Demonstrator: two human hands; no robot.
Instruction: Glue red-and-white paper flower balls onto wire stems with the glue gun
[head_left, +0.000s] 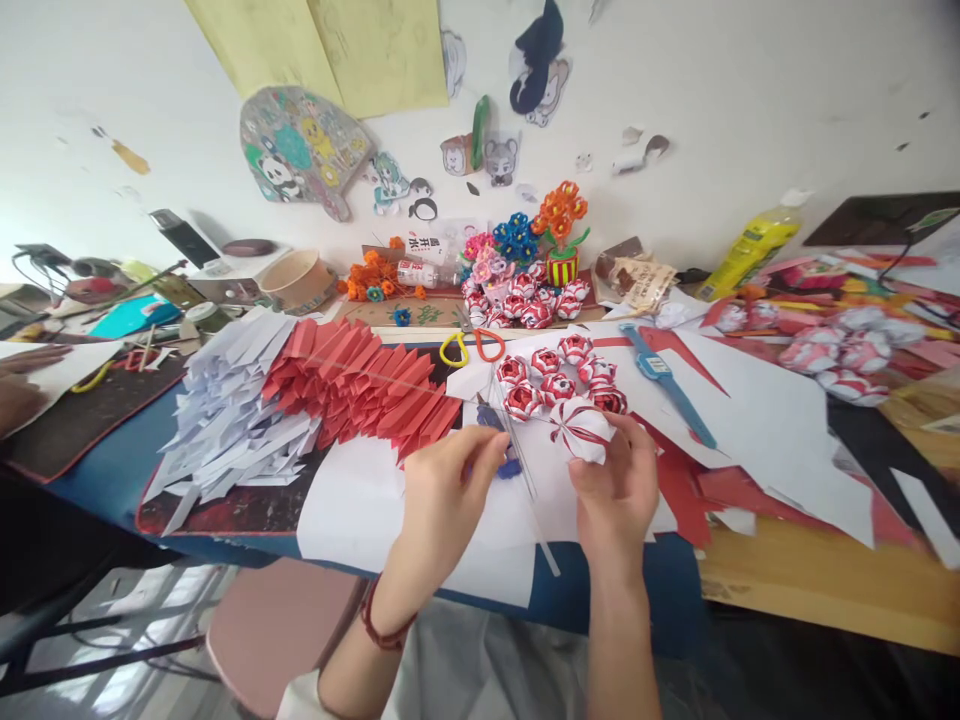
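Right fingers (639, 452) around paper ball (579, 428), scissors (472, 333), watch (661, 368) beyond

a rounded flower of folded paper (579, 428), mostly white with thin dark red streaks running across its petals, sits tilted in the right hand (619, 490), gripped between thumb and fingers. it looks full and closely packed, its streaked side facing up and leftward.

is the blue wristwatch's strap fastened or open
Open: the blue wristwatch lies stretched out on white paper, its two strap ends pointing opposite ways, not joined.
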